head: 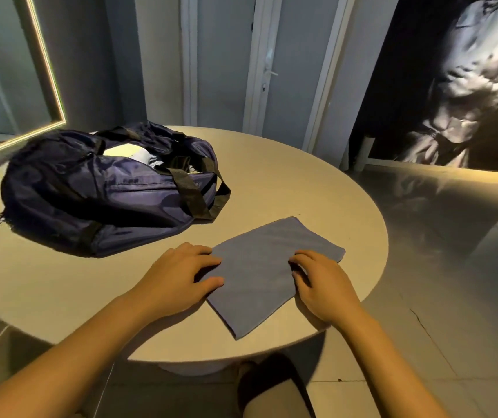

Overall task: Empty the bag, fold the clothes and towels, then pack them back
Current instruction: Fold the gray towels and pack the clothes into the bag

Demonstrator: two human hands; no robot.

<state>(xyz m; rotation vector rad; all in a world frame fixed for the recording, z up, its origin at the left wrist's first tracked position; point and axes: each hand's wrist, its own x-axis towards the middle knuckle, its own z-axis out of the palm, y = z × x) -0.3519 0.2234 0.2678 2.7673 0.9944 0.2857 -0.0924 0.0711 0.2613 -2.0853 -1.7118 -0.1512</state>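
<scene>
A grey-blue towel (259, 267) lies folded flat on the round beige table (302, 182), near its front right edge. My left hand (178, 276) rests on the towel's left edge with fingers curled over it. My right hand (323, 285) presses on the towel's right side, fingers bent. A dark blue duffel bag (97, 194) with black straps sits at the table's back left, unzipped, with pale cloth (142, 156) showing inside.
The table's edge curves close behind the towel on the right. Beyond it lies a shiny tiled floor (440, 224). A lit mirror frame (45, 70) stands at the left, a door (271, 70) behind, and a dark wall picture (458, 79) at the right.
</scene>
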